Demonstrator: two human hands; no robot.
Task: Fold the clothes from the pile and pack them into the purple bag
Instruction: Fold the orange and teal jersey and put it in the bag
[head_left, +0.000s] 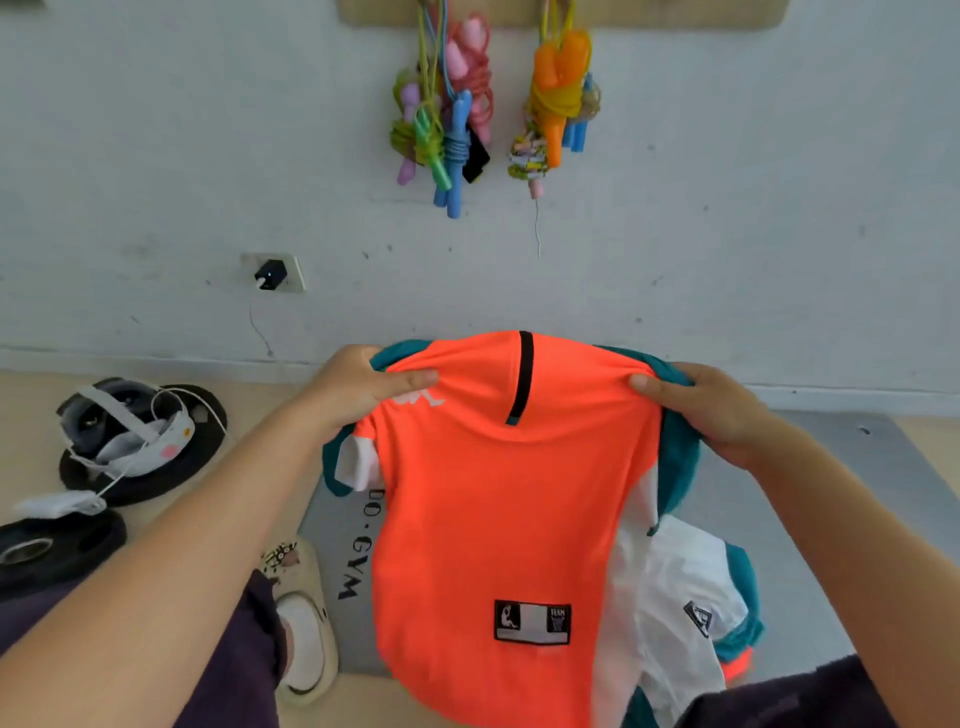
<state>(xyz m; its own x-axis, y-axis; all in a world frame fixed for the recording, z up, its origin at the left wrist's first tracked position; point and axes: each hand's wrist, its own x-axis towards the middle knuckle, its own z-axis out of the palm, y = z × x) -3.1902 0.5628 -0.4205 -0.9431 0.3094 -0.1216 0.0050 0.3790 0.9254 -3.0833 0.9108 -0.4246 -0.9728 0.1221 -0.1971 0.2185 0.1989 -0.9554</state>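
Note:
An orange sports shirt (498, 499) with teal and white sleeves and a black neck stripe hangs in front of me above a grey mat (337, 545). My left hand (358, 389) grips its left shoulder, thumb on top of the fabric. My right hand (711, 410) grips the right shoulder the same way. A white and teal garment (691, 613) lies on the mat beneath the shirt at the lower right. No purple bag is in view.
Two black weight plates (62, 551) lie on the floor at left, one bearing a grey headset and a white cable (130, 431). A cream slipper (304, 639) sits on my foot beside the mat. Skipping ropes (447, 114) hang on the wall ahead.

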